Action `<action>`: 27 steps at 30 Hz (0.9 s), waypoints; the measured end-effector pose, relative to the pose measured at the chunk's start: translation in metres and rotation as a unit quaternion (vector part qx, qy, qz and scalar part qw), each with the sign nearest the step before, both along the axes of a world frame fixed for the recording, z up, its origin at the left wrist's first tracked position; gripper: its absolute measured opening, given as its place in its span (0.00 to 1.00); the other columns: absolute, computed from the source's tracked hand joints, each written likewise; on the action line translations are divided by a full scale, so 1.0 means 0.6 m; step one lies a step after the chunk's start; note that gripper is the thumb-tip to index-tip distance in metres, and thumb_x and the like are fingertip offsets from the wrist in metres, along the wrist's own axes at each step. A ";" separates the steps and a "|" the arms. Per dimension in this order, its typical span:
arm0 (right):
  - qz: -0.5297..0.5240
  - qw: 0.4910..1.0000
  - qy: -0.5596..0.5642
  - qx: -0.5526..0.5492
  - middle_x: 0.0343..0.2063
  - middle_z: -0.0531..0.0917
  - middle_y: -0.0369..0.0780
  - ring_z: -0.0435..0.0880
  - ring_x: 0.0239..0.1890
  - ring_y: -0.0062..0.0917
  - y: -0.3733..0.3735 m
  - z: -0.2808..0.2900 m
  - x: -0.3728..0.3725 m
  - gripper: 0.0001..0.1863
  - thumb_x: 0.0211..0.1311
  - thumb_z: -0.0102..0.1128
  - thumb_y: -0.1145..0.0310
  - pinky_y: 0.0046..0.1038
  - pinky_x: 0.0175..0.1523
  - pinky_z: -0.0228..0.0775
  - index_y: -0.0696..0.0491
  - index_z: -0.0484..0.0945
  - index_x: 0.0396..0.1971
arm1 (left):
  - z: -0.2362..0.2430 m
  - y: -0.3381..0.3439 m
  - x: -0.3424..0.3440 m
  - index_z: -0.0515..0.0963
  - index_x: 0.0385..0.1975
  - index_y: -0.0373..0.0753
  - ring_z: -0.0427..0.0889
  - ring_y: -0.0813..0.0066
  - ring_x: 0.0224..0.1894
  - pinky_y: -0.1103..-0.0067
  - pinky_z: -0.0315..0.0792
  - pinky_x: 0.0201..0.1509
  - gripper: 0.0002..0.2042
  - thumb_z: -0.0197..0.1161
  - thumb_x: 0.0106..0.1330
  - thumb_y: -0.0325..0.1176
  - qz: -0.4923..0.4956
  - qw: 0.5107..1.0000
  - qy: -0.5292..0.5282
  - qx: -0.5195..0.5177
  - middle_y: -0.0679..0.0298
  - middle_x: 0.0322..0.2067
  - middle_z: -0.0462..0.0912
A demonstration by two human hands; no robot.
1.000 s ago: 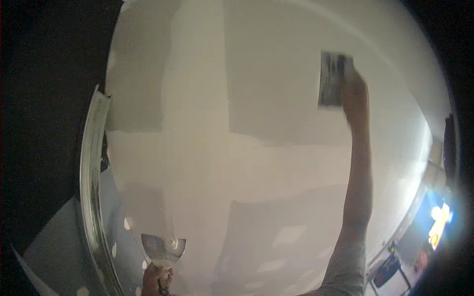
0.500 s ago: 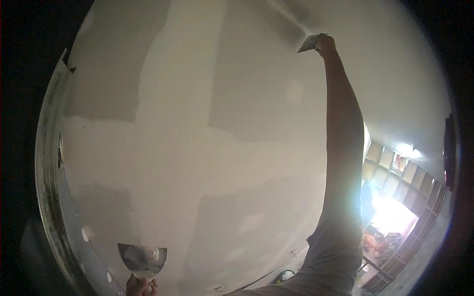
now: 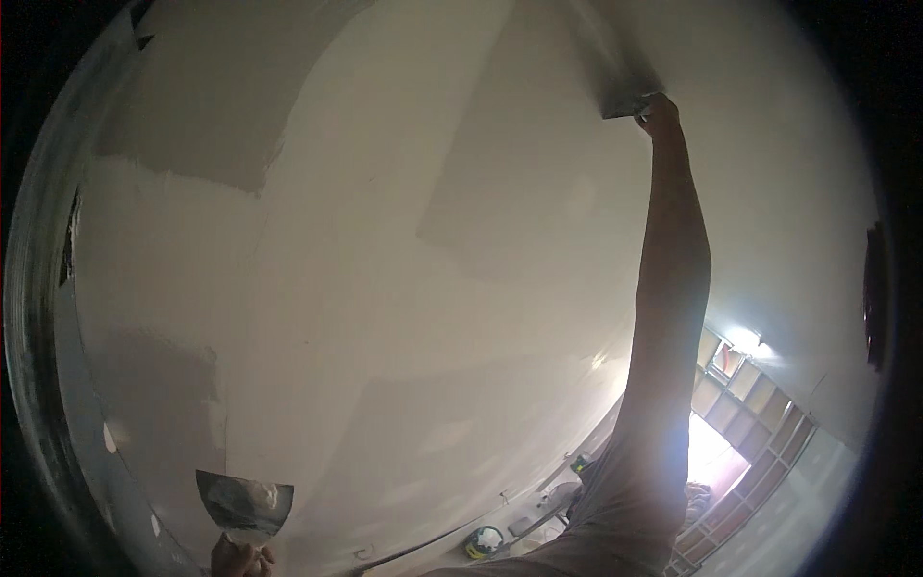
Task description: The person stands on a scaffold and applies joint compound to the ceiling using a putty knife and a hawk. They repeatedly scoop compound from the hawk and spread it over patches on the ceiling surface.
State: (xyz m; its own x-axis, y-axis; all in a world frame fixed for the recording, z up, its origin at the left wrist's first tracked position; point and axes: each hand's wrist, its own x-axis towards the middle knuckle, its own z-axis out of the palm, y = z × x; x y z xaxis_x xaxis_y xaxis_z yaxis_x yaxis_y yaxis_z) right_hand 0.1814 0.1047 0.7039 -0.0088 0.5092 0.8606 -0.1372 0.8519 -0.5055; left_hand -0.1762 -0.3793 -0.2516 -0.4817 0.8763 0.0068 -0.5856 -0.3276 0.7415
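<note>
High up, my right hand [image 3: 661, 115] grips a putty knife [image 3: 623, 109], its blade laid against the pale board surface [image 3: 336, 279]. A darker, wet-looking streak [image 3: 611, 58] runs along the surface right up to that blade. My right arm is stretched almost straight. Low on the left, my left hand [image 3: 238, 558] is closed round the handle of a second, wide-bladed putty knife [image 3: 245, 502], held blade up. Whitish compound is smeared over its blade. The lower part of my left hand is cut off by the picture's edge.
Greyish compound patches [image 3: 202, 106] mark the board. A metal strip [image 3: 29, 317] curves along the left side. At lower right are a bright lamp [image 3: 745, 338], open wall framing [image 3: 769, 433] and a glaring opening. A green-and-black round container [image 3: 483, 541] stands low down.
My right hand has drawn its putty knife slightly down and right, and the dark streak now reaches the blade. The whole view has shifted; my left hand still holds its knife.
</note>
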 end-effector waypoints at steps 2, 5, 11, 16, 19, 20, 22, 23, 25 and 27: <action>-0.014 1.000 -0.025 0.013 0.53 0.78 0.43 0.77 0.49 0.33 -0.004 0.004 -0.014 0.20 0.68 0.64 0.65 0.37 0.48 0.74 0.52 0.74 0.58 | 0.090 -0.020 0.027 0.74 0.46 0.33 0.65 0.76 0.13 0.77 0.58 0.15 0.15 0.61 0.73 0.41 0.008 0.999 0.030 -0.013 0.62 0.20 0.73; 0.036 0.998 0.023 -0.034 0.55 0.77 0.45 0.76 0.52 0.34 -0.043 -0.020 -0.091 0.20 0.69 0.63 0.66 0.39 0.49 0.75 0.52 0.74 0.58 | 0.116 -0.032 0.041 0.77 0.40 0.35 0.57 0.84 0.07 0.82 0.48 0.10 0.13 0.57 0.76 0.40 0.034 0.998 0.039 -0.026 0.71 0.13 0.68; 0.014 0.999 0.022 -0.031 0.57 0.75 0.44 0.75 0.56 0.37 -0.090 -0.009 -0.132 0.19 0.74 0.51 0.69 0.42 0.55 0.76 0.50 0.72 0.62 | 0.115 -0.034 0.030 0.77 0.38 0.34 0.56 0.84 0.07 0.82 0.50 0.10 0.13 0.56 0.78 0.39 0.026 0.998 0.053 -0.010 0.72 0.11 0.65; 0.019 1.000 0.022 0.002 0.57 0.75 0.47 0.77 0.53 0.39 -0.181 -0.030 -0.200 0.18 0.75 0.49 0.68 0.43 0.51 0.78 0.56 0.71 0.60 | 0.140 -0.041 0.038 0.76 0.37 0.34 0.56 0.83 0.07 0.82 0.51 0.11 0.12 0.55 0.78 0.37 0.034 0.999 0.036 -0.010 0.73 0.11 0.64; 0.035 0.999 0.035 -0.006 0.57 0.75 0.48 0.77 0.54 0.40 -0.197 -0.020 -0.210 0.18 0.75 0.48 0.66 0.43 0.50 0.79 0.57 0.72 0.59 | 0.148 -0.040 0.036 0.76 0.37 0.35 0.56 0.83 0.07 0.82 0.51 0.11 0.12 0.55 0.78 0.37 0.027 0.999 0.027 -0.012 0.73 0.10 0.64; 0.044 0.998 0.043 -0.011 0.57 0.76 0.49 0.77 0.54 0.40 -0.200 -0.014 -0.208 0.18 0.75 0.48 0.66 0.42 0.50 0.79 0.57 0.72 0.58 | 0.147 -0.039 0.035 0.76 0.37 0.35 0.56 0.83 0.07 0.82 0.51 0.11 0.12 0.55 0.78 0.38 0.023 0.999 0.028 -0.013 0.73 0.10 0.63; 0.037 0.999 0.029 0.023 0.55 0.78 0.49 0.79 0.53 0.40 -0.216 -0.016 -0.212 0.17 0.74 0.50 0.67 0.41 0.49 0.79 0.57 0.73 0.57 | 0.145 -0.041 0.032 0.76 0.37 0.35 0.55 0.83 0.06 0.82 0.51 0.11 0.12 0.56 0.78 0.39 0.010 0.999 0.040 -0.007 0.73 0.10 0.63; 0.036 0.998 0.022 0.039 0.54 0.79 0.49 0.79 0.52 0.39 -0.229 -0.021 -0.222 0.16 0.73 0.50 0.68 0.41 0.49 0.80 0.57 0.73 0.56 | 0.142 -0.044 0.029 0.76 0.37 0.35 0.55 0.83 0.06 0.81 0.51 0.11 0.13 0.56 0.77 0.40 0.002 0.999 0.051 0.001 0.73 0.10 0.63; 0.086 0.996 -0.030 0.026 0.51 0.81 0.49 0.80 0.51 0.39 -0.210 -0.048 -0.359 0.16 0.72 0.52 0.69 0.40 0.50 0.79 0.57 0.74 0.56 | 0.098 -0.056 0.048 0.74 0.44 0.34 0.63 0.75 0.11 0.77 0.59 0.14 0.15 0.61 0.74 0.41 0.054 0.998 0.017 -0.004 0.64 0.16 0.69; 0.033 0.998 -0.023 0.045 0.49 0.82 0.49 0.81 0.50 0.39 -0.262 -0.023 -0.255 0.15 0.72 0.53 0.69 0.41 0.50 0.79 0.56 0.75 0.55 | -0.012 -0.004 0.000 0.69 0.56 0.30 0.80 0.60 0.21 0.70 0.78 0.22 0.27 0.70 0.68 0.42 0.007 0.999 0.001 0.032 0.45 0.29 0.81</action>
State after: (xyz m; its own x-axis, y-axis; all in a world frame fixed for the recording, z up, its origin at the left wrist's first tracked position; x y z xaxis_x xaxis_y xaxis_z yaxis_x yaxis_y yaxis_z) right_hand 0.0284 -0.0525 0.6900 -0.0808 0.4276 0.9004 -0.1719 0.8838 -0.4351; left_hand -0.1764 -0.3819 -0.2586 -0.4937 0.8673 0.0639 -0.5793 -0.3828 0.7196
